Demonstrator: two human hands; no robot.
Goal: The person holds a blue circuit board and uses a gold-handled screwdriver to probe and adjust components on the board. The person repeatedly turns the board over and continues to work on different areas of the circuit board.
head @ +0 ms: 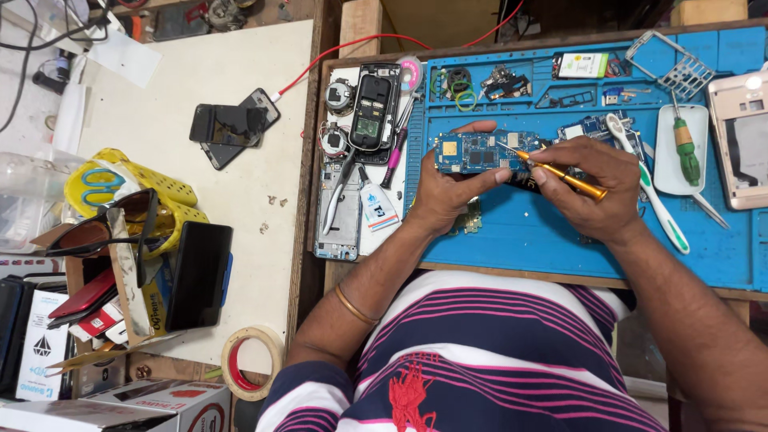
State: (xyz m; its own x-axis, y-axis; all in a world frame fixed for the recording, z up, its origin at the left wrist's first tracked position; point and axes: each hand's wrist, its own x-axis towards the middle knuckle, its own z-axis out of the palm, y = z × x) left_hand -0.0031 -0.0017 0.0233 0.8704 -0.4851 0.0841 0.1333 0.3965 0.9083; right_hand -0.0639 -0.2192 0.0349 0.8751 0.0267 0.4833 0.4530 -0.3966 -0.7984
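Observation:
My left hand [444, 192] holds a small blue circuit board [476, 152] above the blue work mat [544, 232], thumb and fingers pinching its edges. My right hand [596, 188] grips a gold-handled screwdriver [564, 176], whose tip rests on the board's right part. Both hands meet over the mat's middle.
A white toothbrush [652, 188] and a green-handled screwdriver [684, 148] on a white tray lie right of my hands. An opened black phone [374, 104], a glue tube [376, 206] and phone frames sit left. Two dark phones [232, 124], a yellow basket [152, 196] and a tape roll [248, 360] occupy the left table.

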